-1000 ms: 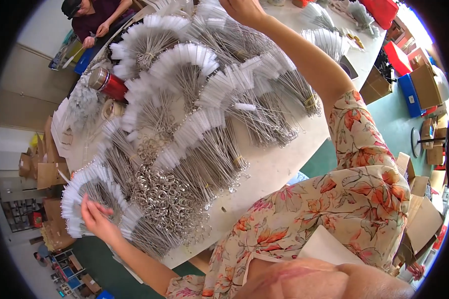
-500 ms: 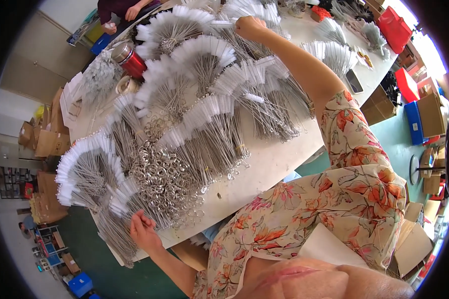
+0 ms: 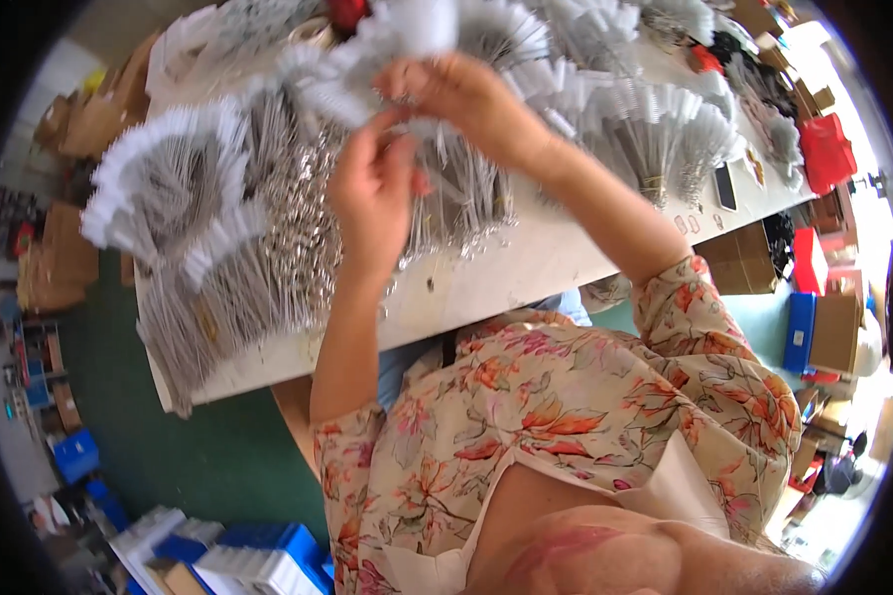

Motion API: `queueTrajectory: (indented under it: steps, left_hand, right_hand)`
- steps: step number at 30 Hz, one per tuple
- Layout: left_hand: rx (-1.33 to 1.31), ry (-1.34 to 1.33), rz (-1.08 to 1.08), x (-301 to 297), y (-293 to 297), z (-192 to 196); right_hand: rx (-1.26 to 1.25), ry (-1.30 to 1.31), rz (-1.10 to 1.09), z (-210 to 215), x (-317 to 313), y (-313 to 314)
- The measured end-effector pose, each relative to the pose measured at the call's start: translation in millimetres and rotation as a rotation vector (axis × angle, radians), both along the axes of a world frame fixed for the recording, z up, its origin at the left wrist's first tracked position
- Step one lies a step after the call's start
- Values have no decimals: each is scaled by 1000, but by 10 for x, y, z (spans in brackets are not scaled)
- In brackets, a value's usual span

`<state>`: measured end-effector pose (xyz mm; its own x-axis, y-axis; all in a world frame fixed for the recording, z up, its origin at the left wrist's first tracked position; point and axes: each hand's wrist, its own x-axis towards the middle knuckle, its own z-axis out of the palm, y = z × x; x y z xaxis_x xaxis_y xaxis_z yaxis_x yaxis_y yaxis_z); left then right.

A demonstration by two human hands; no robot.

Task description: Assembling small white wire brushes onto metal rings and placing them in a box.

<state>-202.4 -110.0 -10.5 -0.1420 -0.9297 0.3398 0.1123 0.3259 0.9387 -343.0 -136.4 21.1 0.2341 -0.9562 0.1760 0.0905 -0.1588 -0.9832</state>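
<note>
My right hand (image 3: 456, 99) is raised over the middle of the table, with its fingers bent closed. Just beyond its fingers shows a smeared white bristle bunch (image 3: 419, 28); what lies in the fingers is too blurred to make out. Close below, near its fingertips, is my left hand (image 3: 375, 198), fingers curled and smeared by motion. Under the hands spread many wire-stemmed tube brushes (image 3: 184, 164) with white bristle heads, in fans and bundles. A heap of shiny metal rings (image 3: 303, 213) lies left of my left hand, partly covered by it.
The white table (image 3: 446, 283) has its near edge in front of my body. More brush bundles (image 3: 655, 129) stand to the right, beside a phone (image 3: 725, 186). A red bag (image 3: 827, 154) sits at the far right end. Cardboard boxes (image 3: 744, 260) and blue boxes (image 3: 268, 555) stand around.
My right hand has come back from the far brushes toward the table's middle. My left hand has risen from the near left brushes to meet it. The view has shifted.
</note>
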Motion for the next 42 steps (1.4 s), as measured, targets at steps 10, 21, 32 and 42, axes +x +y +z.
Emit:
queueTrajectory:
  steps: [10, 21, 32, 42]
  left_hand:
    - [-693, -378, 229, 156, 345, -627]
    - [-439, -332, -30, 191, 827, -1460]
    - [-435, -329, 20, 400, 1039, -1319]
    - [-555, -1122, 289, 1326, -8, -1200]
  right_hand:
    - [346, -381, 3, -913, 84, 583]
    - [-50, 1288, 311, -567, -670, 772]
    - [720, 311, 510, -1071, -119, 1165]
    - [-359, 1697, 223, -1369, -428, 1076]
